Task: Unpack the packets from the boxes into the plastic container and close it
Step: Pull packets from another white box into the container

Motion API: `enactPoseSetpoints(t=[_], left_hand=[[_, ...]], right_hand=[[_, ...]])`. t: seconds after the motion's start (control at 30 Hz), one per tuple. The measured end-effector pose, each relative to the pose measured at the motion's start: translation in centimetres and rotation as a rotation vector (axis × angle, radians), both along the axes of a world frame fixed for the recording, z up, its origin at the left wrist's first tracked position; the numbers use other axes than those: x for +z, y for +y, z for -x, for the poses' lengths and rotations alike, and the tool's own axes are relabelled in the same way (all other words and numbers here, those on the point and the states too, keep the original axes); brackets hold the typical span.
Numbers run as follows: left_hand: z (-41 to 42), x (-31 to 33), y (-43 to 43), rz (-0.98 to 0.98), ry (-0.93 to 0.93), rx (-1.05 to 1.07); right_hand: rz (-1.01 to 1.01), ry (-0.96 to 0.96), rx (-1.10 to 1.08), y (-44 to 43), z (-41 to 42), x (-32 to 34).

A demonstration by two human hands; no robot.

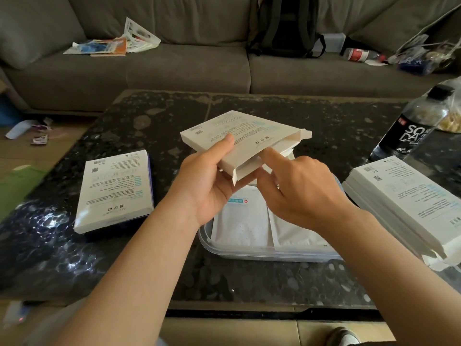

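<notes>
the left hand is clamped on a box; the right hand's grip inside its mouth cannot be told. contents may be spilled beside the container if tipped.

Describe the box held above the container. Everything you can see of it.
The box is flat white cardboard printed with small text and a QR code. It is held tilted above the plastic container, its right end open with the flaps out. The left hand grips its near edge, thumb on top. The right hand reaches its index finger into the opening.
</notes>
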State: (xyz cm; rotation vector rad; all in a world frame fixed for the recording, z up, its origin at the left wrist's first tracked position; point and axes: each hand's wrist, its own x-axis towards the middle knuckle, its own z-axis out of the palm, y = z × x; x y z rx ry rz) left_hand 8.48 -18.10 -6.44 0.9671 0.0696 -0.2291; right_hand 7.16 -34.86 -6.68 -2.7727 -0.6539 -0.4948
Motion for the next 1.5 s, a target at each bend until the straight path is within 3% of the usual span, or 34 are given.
enactPoseSetpoints(t=[0.2, 0.67, 0.93, 1.1, 1.17, 1.3, 1.5], left_hand=[[-0.2, -0.4, -0.1, -0.040, -0.007, -0.023], [-0.5, -0.8, -0.1, -0.027, 0.087, 0.062], [-0.9, -0.5, 1.2, -0.008, 0.078, 0.163], [-1.1, -0.1, 2.0, 0.061, 0.074, 0.229], [-1.1, 0.0, 1.9, 0.073, 0.074, 0.246], [-1.1, -0.1, 1.9, 0.084, 0.086, 0.269], [-1.1, -0.3, 1.7, 0.084, 0.129, 0.274]], right_hand=[[0.067, 0.147, -0.065, -0.3, -0.3, 0.4], [-0.080, -0.247, 0.018, -0.7, -0.7, -0.7], [-0.145, -0.347, 0.080, -1.3, -0.2, 0.2], [-0.231, -0.535, -0.063, -2.0, -0.6, 1.3], [-0.246, -0.492, -0.054, -2.4, -0.7, 2.0], [-0.516, -0.193, 0.057, -3.2, -0.8, 2.3], [-0.844, -0.237, -0.070, -3.9, -1.3, 2.7]])
